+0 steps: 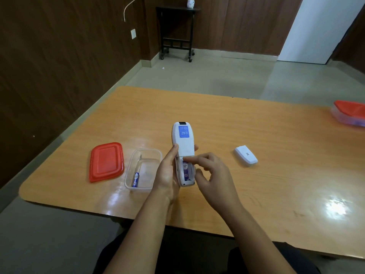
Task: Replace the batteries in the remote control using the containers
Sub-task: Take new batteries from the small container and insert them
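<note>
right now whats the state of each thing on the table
remote control: held in left hand, back open, one battery inside
battery cover: off, lying on table
clear container: open, one battery inside
red lid: off, beside it
far container: lidded

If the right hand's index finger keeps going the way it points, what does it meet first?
The right hand points its index finger left over the open compartment of the remote control. It would likely meet the battery seated there, then the left hand; depth is uncertain.
</note>
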Tool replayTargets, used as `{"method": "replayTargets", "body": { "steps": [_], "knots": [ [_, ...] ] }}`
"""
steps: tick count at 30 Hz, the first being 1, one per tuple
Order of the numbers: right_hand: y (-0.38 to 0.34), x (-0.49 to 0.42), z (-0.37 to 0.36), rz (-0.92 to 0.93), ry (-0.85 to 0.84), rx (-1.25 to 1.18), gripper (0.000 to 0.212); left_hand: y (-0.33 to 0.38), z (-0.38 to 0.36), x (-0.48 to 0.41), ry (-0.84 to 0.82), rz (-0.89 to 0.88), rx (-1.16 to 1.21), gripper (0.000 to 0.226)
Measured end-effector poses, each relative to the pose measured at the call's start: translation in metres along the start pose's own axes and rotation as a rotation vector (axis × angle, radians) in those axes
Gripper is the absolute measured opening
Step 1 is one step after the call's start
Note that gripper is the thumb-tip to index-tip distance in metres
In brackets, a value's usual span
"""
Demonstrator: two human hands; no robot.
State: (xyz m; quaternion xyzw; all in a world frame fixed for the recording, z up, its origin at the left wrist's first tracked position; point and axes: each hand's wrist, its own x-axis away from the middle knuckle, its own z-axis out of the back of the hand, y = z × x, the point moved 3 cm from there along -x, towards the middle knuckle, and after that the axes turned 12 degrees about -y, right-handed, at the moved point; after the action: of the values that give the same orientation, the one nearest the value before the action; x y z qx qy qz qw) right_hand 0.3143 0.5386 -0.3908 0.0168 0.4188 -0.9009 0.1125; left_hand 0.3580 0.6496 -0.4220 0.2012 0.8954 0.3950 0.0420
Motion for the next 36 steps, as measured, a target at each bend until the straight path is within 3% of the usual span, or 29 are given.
{"method": "replayTargets", "body": {
  "steps": [5,12,16,20,25,30,36],
  "knots": [
    [0.003,0.003,-0.008,-0.012,-0.018,0.064,0.072,-0.001,0.004,-0.002,0.030,-0.008,0.061,0.043],
    [-0.002,0.012,-0.026,0.010,0.011,0.467,0.080,-0.003,0.012,-0.002,0.120,0.023,0.229,0.042],
    [-0.001,0.006,-0.022,0.042,-0.032,0.207,0.077,0.009,0.011,0.001,0.125,-0.032,0.148,0.040],
    [0.004,0.001,-0.009,0.048,0.074,0.022,0.059,0.040,0.024,0.011,0.207,-0.234,0.050,0.036],
    [0.006,-0.008,-0.020,-0.031,-0.066,0.097,0.038,0.079,0.070,0.041,0.450,-0.438,0.078,0.036],
    [-0.030,-0.038,-0.060,0.220,-0.235,0.269,0.038,0.085,0.090,0.059,0.678,-0.502,0.107,0.027],
    [-0.044,-0.078,-0.107,0.454,-0.560,0.646,0.051,0.087,0.094,0.064,0.714,-0.472,0.112,0.032]
  ]
}}
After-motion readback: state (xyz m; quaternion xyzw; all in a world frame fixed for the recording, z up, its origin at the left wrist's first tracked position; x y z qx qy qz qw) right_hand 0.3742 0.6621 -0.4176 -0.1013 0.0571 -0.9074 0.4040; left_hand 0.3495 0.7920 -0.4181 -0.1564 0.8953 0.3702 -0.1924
